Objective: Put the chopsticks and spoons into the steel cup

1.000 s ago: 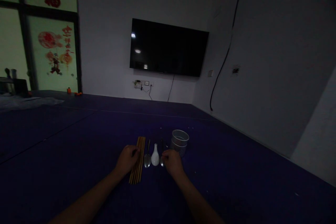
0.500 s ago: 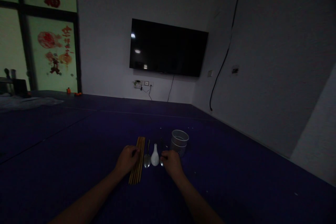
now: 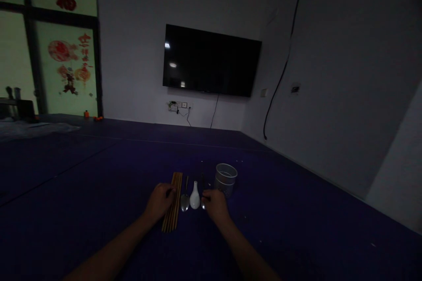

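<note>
Chopsticks [image 3: 170, 217] of yellowish-brown wood, slim and straight, lie side by side in a flat bundle on the dark purple surface [image 3: 108, 175]. Next to them lies a shiny metal spoon [image 3: 185, 203] with an oval bowl and thin handle, then a smooth white spoon [image 3: 194, 201], rounded and narrowing to a short neck. A second metal spoon [image 3: 203, 206] lies past it, partly covered by the right hand [image 3: 215, 204], whose fingers curl down over it; whether they pinch it, I cannot tell. The left hand [image 3: 160, 201] is bent at the left edge of the bundle, fingertips over the sticks, and its grip cannot be made out either. Just beyond the right hand stands a round greyish cup [image 3: 225, 181], upright, with a pale rim and a band around it. Narrow gaps part the spoons; the hands are well apart, and the surface stretches widely to either side, reaching the wall [image 3: 132, 70] behind.
</note>
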`<state>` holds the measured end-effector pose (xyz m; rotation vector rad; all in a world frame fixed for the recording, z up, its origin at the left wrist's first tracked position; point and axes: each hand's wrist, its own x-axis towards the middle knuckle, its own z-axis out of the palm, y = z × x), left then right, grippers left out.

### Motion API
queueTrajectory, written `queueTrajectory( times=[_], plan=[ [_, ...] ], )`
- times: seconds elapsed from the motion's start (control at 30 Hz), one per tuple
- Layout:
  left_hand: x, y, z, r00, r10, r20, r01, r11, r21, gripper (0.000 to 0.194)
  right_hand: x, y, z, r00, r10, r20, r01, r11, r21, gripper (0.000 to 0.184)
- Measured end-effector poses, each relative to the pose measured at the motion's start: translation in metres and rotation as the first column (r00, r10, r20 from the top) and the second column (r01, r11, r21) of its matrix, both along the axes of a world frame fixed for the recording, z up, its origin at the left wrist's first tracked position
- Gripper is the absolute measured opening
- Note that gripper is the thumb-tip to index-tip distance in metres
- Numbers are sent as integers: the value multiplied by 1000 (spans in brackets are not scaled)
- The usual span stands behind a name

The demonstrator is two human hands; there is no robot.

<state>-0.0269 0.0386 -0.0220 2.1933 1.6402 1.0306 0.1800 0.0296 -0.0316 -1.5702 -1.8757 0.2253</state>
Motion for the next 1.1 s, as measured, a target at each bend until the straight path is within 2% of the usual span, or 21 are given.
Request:
queueTrajectory(
  times=[0.47,0.67,0.8,0.97,1.1],
  plan=[
    [0,2,-3,1000,3,17,-3,1000,21,30,-6,-9,8,998,-60,-5,60,998,29,25],
    [0,3,-5,1000,-11,20,10,999,44,31,-13,-17,15,997,-55,-45,60,988,141,30],
    [-2,4,-5,998,59,-32,-57,997,46,28,-23,-24,18,999,1,-43,7,983,181,29],
    [-3,-3,3,948,233,-215,-237,972,8,22,-32,-29,18,999,41,-31,-35,985,171,28],
    [-1,-9,10,921,262,-287,-278,960,-15,21,-33,-30,19,998,64,-25,-59,987,148,29]
  ],
)
